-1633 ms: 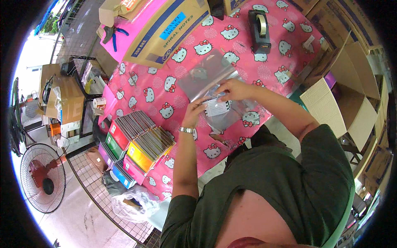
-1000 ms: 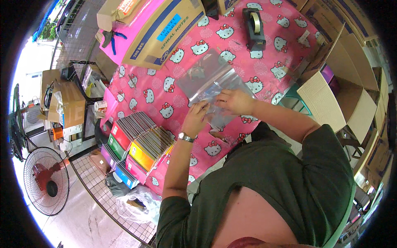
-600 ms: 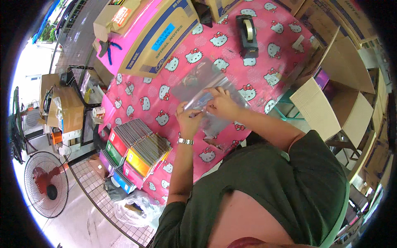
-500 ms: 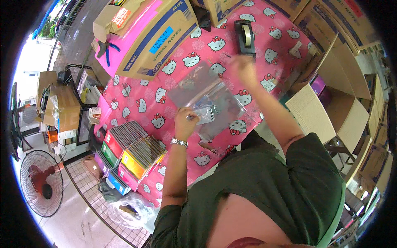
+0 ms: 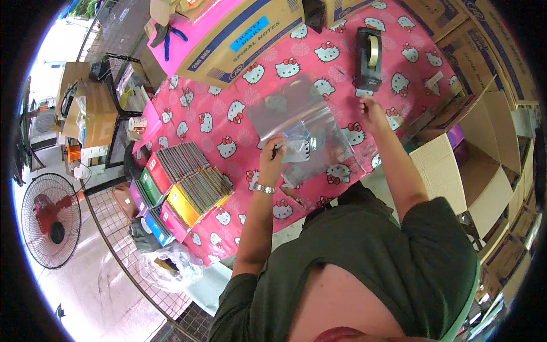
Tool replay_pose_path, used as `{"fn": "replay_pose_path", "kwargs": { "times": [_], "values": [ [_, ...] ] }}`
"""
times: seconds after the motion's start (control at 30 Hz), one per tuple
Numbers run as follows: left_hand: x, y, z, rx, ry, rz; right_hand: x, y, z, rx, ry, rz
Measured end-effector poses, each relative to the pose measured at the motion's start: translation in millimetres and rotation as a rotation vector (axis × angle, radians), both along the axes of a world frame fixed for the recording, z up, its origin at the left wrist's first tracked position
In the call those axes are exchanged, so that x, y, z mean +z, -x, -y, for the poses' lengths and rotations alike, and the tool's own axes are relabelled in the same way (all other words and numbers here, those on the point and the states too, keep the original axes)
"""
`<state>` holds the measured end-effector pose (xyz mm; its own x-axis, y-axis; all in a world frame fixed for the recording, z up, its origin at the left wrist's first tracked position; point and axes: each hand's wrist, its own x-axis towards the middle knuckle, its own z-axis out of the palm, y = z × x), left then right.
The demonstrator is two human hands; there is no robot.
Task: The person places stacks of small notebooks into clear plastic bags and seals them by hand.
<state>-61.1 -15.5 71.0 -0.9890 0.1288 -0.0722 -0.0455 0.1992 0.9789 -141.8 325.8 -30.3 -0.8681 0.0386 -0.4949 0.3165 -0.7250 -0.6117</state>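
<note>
My left hand [image 5: 271, 155], closed, pinches the edge of a small clear plastic packet [image 5: 296, 149] with a black-and-white marking on it. A small dark thing also shows between these fingers; I cannot make out what it is. Beneath the packet, larger clear plastic bags [image 5: 280, 104] lie flat on the pink cloth. My right hand [image 5: 371, 111] is at the near end of a black tape dispenser [image 5: 370, 62], fingers pinched on a short end of clear tape [image 5: 364, 92] that comes off it.
Spiral notebooks [image 5: 185, 179] stand in rows at the table's left edge. A large carton [image 5: 245, 43] sits at the back with blue-handled pliers [image 5: 168, 43] on top. An open carton [image 5: 473, 159] is at my right. A fan [image 5: 52, 222] stands on the far left.
My right hand, blurred beside the dispenser before, has come to its near end and pinches the tape. The left hand still holds the packet. The whole view has shifted.
</note>
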Motion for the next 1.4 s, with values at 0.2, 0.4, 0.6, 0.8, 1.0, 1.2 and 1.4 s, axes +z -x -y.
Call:
{"fn": "replay_pose_path", "kwargs": {
  "times": [0.2,0.4,0.6,0.8,1.0,1.2,1.4],
  "values": [
    [-3,-10,8,0.057,0.092,0.153,156,34,156,1.423,-0.792,-0.681],
    [2,-2,1,0.012,0.035,0.064,89,73,172,1.761,-1.414,-0.847],
    [-7,-12,1,0.169,-0.111,0.028,95,15,150,1.192,-1.315,-0.798],
    [-47,-56,20,0.718,-0.794,0.432,145,-98,210,0.964,-2.275,-0.924],
    [-96,-129,39,0.369,-0.696,0.703,149,-93,219,0.97,-1.918,-1.249],
    [-24,-122,0,0.172,-0.816,0.914,155,-85,231,0.821,-1.758,-1.137],
    [-4,-127,86,0.177,0.053,0.389,146,-102,199,0.906,-1.101,-1.118]
  ]
}}
